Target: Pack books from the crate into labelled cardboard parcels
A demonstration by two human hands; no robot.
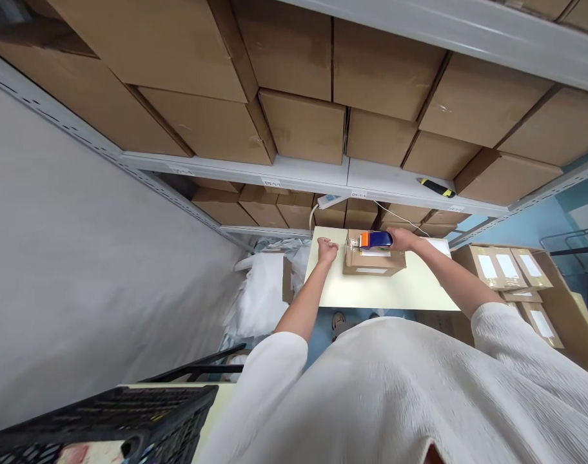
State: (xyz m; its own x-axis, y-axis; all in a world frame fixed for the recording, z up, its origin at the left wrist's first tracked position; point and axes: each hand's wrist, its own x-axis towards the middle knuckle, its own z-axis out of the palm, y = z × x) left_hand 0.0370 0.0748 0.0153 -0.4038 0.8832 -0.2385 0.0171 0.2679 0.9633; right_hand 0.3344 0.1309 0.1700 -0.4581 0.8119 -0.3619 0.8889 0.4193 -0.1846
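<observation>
On the pale table [340,291] sits a small cardboard box [369,263] with white labels on its top and front. My right hand [399,239] grips a blue and orange tape dispenser [380,240], which rests at the top of the box. Shiny clear tape [352,244] shows at the box's left end. Just left of the box, apart from its side, is my left hand [327,249] with its fingers curled together. Whatever those fingers may hold is too small to make out.
Cardboard boxes [303,125] fill the shelves above. A yellow and black utility knife [436,187] lies on the shelf edge. At right, a large carton [572,296] holds several labelled boxes. White bags [265,293] stand left of the table; a black crate [178,419] is at lower left.
</observation>
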